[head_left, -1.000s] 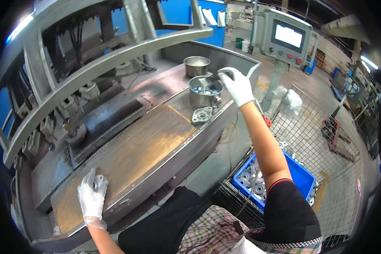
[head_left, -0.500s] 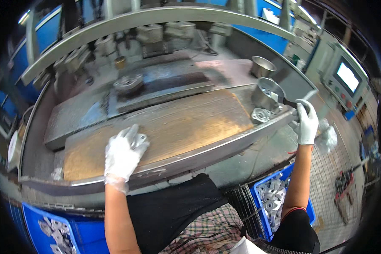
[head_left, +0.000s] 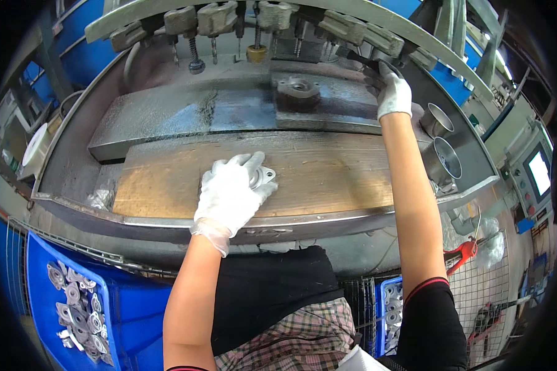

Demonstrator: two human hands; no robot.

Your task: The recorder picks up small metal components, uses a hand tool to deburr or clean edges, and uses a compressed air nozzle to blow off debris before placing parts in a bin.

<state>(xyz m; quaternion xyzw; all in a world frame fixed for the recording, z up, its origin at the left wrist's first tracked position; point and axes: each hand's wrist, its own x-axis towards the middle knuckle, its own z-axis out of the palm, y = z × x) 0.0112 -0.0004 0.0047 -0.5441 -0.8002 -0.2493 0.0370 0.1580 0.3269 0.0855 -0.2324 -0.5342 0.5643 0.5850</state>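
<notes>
My white-gloved left hand [head_left: 232,191] is closed around a small silver metal casting [head_left: 263,177] on the wooden board [head_left: 328,179]; an end of the casting with a hole shows past the fingers. My right hand [head_left: 395,93], also gloved, is stretched far forward to the right, under the drill heads. It grips what looks like a brush [head_left: 360,59] with a dark handle, pointing left; its tip is hard to make out. A similar round casting [head_left: 298,90] sits on the dark raised plate [head_left: 346,117] left of my right hand.
A row of drill spindles [head_left: 216,25] hangs over the metal tray's far side. Two metal cups [head_left: 442,159] stand at the right wall. Blue bins [head_left: 124,309] of castings are below, left and right. A control panel [head_left: 535,173] is at far right.
My right hand has moved from the cups forward and left to beneath the spindles, carrying the brush. The head view has shifted; my left hand stays on the board with the casting.
</notes>
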